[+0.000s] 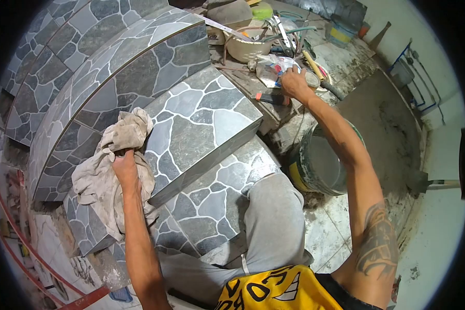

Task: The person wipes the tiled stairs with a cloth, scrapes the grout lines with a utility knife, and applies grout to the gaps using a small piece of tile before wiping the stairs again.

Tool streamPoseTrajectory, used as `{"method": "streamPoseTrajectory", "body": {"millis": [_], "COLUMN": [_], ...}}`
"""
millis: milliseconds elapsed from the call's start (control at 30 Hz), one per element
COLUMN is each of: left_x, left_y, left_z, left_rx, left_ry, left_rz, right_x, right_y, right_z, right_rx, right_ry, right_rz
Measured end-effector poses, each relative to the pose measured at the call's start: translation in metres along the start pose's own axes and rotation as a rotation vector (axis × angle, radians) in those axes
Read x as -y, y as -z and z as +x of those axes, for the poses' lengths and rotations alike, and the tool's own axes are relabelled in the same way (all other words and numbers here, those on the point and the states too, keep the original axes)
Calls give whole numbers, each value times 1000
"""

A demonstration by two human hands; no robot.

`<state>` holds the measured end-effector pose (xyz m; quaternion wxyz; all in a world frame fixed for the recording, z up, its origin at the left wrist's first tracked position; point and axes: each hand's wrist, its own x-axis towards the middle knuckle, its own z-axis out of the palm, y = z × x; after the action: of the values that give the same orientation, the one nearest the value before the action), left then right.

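My left hand [125,168] is closed on a crumpled, dirty off-white cloth [95,178], which hangs over the stone-patterned tiled step [199,126]. My right arm stretches out to the far side. There, my right hand [295,85] has its fingers bent down at a clear plastic bag [280,65] with red and blue print. What lies under those fingertips is hidden. Close beside this hand are a round tub [312,79] and a yellow-handled tool [312,64]. A tool with an orange and black handle [273,98] lies just left of the wrist.
A bucket of grey liquid [328,164] stands right of my knee. Beyond the step, a cream basin [248,50] holds tools and hoses. Wet grey cement [385,119] covers the floor at right. A curved tiled wall [139,77] rises at left, and a blue-yellow bucket [341,33] stands at the back.
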<state>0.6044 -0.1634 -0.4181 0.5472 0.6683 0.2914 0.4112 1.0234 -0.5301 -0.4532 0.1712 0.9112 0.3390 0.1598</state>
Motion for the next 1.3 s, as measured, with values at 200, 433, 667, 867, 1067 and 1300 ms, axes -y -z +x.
{"method": "streamPoseTrajectory", "body": {"millis": [200,433,667,867,1067,1300], "left_x": [-7,-6,-16,13,-24,-11], "left_y": [-8,-3,-7,-4,-16,8], "left_z": [-4,-2,-5,-2,-6,0], "left_rx": [-54,11,31,-72,-36,62], "left_ry": [-60,-24,-25,8,-96,164], "left_rz": [-27,-19,-106,-137,-170,-315], "right_x": [-29,-81,-82,-4,163,335], "right_y": [18,47,85,164,248,266], "right_z": [0,12,-3,-37,-69,-70], "right_rx": [-156,-299,-458,-410,-109,-14], "right_ry": [-106,-113,-211,-178,485,662], "right_rz": [131,422,550,881,1262,1177]}}
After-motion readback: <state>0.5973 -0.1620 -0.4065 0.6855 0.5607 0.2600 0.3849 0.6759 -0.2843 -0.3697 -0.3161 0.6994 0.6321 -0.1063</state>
